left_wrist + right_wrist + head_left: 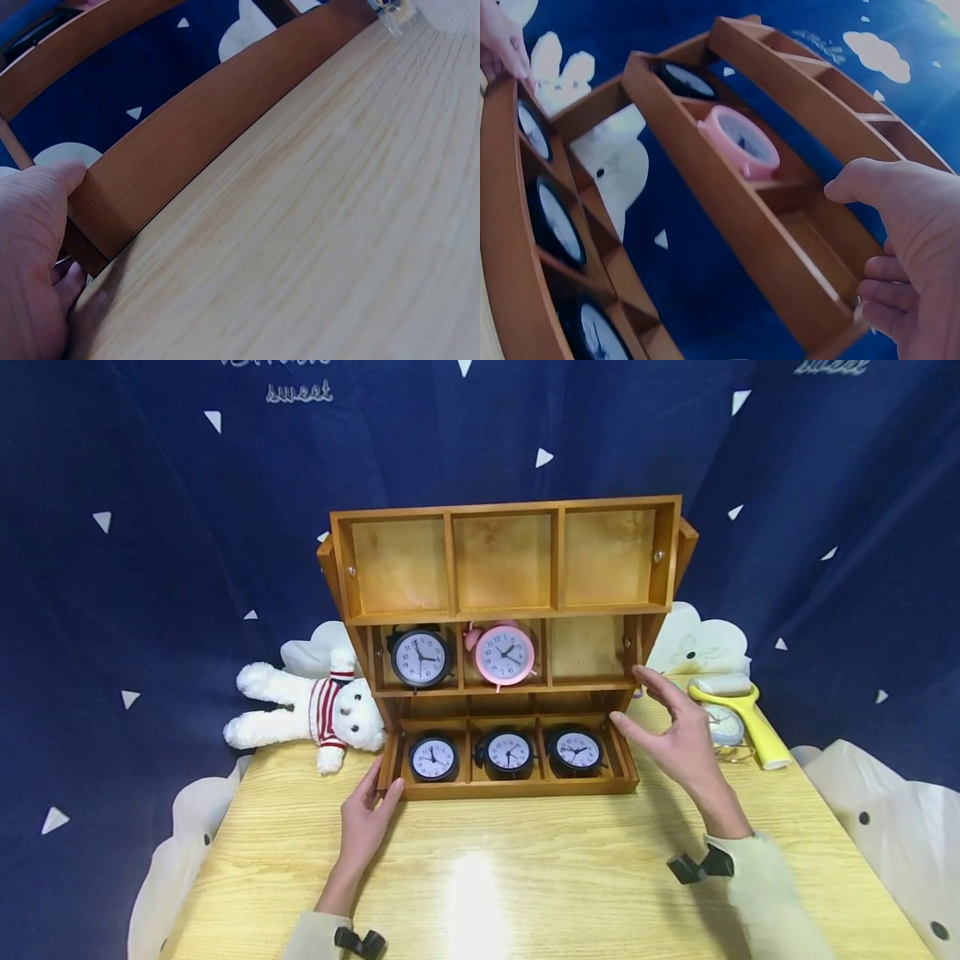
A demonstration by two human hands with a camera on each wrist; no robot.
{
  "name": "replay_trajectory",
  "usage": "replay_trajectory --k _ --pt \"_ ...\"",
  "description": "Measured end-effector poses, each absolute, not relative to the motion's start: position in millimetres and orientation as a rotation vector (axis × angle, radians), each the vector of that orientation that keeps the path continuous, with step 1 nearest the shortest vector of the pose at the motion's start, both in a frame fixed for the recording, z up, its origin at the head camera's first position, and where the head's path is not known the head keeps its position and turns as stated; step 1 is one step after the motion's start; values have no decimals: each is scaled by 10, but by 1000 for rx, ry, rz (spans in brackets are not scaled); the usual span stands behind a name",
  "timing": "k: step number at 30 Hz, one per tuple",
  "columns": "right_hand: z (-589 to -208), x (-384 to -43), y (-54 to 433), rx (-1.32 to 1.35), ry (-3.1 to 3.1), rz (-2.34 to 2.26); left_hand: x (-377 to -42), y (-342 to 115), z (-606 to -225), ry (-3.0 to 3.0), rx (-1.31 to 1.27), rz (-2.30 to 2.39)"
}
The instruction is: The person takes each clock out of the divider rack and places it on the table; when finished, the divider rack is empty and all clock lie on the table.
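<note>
A three-tier wooden rack [506, 789] stands on the table. Its bottom tier holds three black alarm clocks: a left one [433, 758], a middle one [508, 753] and a right one [575, 750]. In the middle tier sit another black alarm clock [420, 657] and a pink alarm clock [505, 654]; its right compartment and the whole top tier are bare. My left hand [365, 814] holds the bottom tier's front left corner, thumb on its upper edge. Beside the rack's right end is my right hand [678, 739], thumb and fingers apart; whether it touches the wood, I cannot tell.
A white plush toy [322, 710] in a striped top lies left of the rack. To the right are a yellow-handled lint roller [761, 731], a pale round clock [723, 724] and what looks like glasses [735, 753]. Behind hangs a dark blue curtain [480, 443].
</note>
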State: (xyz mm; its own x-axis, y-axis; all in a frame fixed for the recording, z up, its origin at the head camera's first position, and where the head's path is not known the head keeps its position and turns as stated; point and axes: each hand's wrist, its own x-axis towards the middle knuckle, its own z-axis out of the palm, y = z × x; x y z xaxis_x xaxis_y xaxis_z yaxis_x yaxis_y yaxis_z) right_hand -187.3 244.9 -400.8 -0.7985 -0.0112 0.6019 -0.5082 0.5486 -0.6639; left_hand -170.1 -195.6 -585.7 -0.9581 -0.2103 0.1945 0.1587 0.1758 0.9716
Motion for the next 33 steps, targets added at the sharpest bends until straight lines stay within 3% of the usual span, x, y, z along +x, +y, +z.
replay_trajectory --k 17,33 --pt "-4067 -2248 1980 677 -2234 1242 -1706 -1957 -5858 -2174 64 -1858" --pt "-3926 -2412 1544 777 -2331 1295 -1558 -1879 -5490 -2216 34 -1823"
